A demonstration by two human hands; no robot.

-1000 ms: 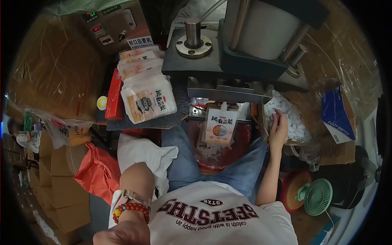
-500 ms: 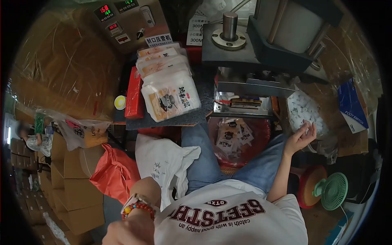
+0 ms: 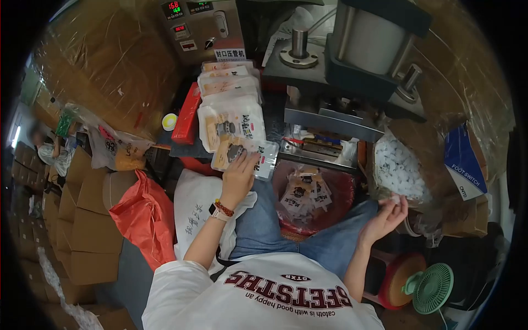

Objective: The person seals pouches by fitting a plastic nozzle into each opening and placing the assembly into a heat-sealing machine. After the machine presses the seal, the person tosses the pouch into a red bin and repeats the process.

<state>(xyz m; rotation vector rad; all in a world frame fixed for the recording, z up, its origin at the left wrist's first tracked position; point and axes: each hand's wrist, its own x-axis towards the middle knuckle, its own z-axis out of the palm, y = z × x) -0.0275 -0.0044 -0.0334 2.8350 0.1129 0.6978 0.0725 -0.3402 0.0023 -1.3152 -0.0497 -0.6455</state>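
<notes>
My left hand [image 3: 240, 175] rests on a printed plastic pouch [image 3: 268, 159] at the front of the pouch stack [image 3: 231, 118], its fingers pressed on the pouch. Low at the right, my right hand [image 3: 388, 217] has its fingers pinched around a small white piece [image 3: 395, 198], just in front of the box of white pieces [image 3: 399, 168]. Between my hands stands the press machine [image 3: 330, 118]. Under it, a red basin [image 3: 344, 206] holds several printed pouches [image 3: 305, 192].
A red box [image 3: 187, 113] lies left of the stack, beside a yellow-white roll [image 3: 169, 121]. A control panel [image 3: 201, 27] stands behind. At the right are a blue box [image 3: 466, 159] and a green fan [image 3: 433, 287]. A red bag [image 3: 144, 217] hangs at the left.
My left hand has come up from the lower left onto a pouch, which now sits at the stack's front edge. My right hand has moved down and closed on a white piece. The view has shifted.
</notes>
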